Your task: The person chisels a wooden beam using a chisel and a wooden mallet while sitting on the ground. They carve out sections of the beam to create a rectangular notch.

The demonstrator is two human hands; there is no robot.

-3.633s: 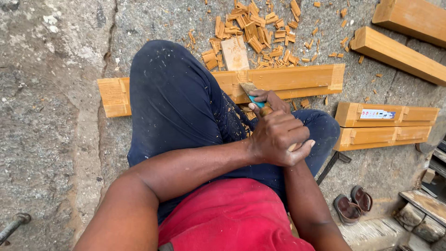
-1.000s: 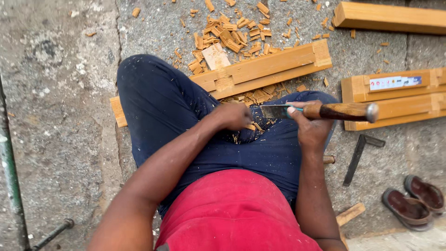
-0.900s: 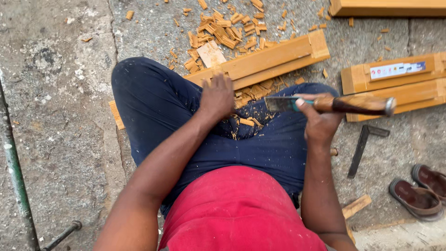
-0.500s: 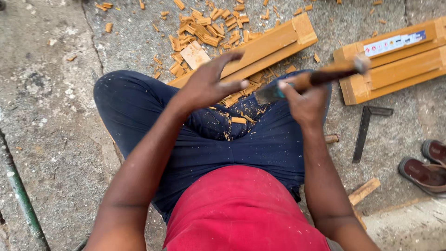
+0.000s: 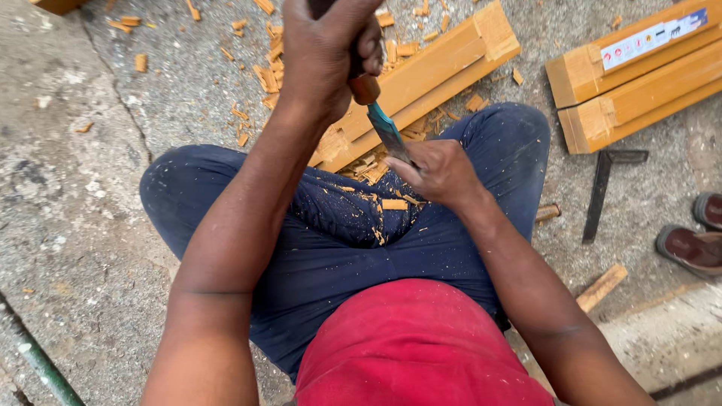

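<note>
I sit on the concrete floor in dark blue trousers, with a long wooden beam (image 5: 451,60) under my legs. My left hand (image 5: 327,56) is raised and closed around the wooden handle of a chisel (image 5: 385,126). The chisel's bluish blade slants down to the right. My right hand (image 5: 440,174) pinches the lower end of that blade, just above my lap near the beam's notched part. The tip is hidden by my fingers. Wood chips (image 5: 391,203) lie on my trousers and around the beam.
Two stacked wooden beams (image 5: 632,90) lie at the right, with a dark metal square (image 5: 602,192) on the floor beside them. A pair of brown sandals (image 5: 692,244) and a wood offcut (image 5: 602,286) are at the lower right. A metal rod (image 5: 37,361) crosses the bottom left.
The chisel was level in my right hand, held by the handle. Now my left hand has the handle, raised high, and my right hand has slid down onto the blade.
</note>
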